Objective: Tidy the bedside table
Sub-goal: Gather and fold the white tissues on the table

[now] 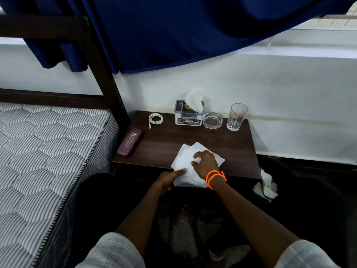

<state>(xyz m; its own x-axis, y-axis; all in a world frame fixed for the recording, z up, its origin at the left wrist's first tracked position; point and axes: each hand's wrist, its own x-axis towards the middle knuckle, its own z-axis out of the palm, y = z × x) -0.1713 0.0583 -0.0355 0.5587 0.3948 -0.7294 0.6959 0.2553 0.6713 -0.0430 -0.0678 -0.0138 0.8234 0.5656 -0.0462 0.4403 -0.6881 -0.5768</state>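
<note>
Head view: I have both hands at the near edge of the dark wooden bedside table (228,144). My right hand (205,164), with orange bands (215,178) at the wrist, rests on white tissue sheets (183,161) with its fingers curled into the paper. My left hand (167,180) pinches the lower left part of the same sheets, which overhang the table's front edge. Along the back of the table, left to right: a coiled white cable (155,119), a tissue box (188,115) with a tissue sticking up, a glass ashtray (212,120) just beside it, and a drinking glass (236,117). A purple case (129,142) lies at the left edge, next to the striped mattress (48,151). Crumpled paper (265,187) lies on the dark floor to the right.
</note>
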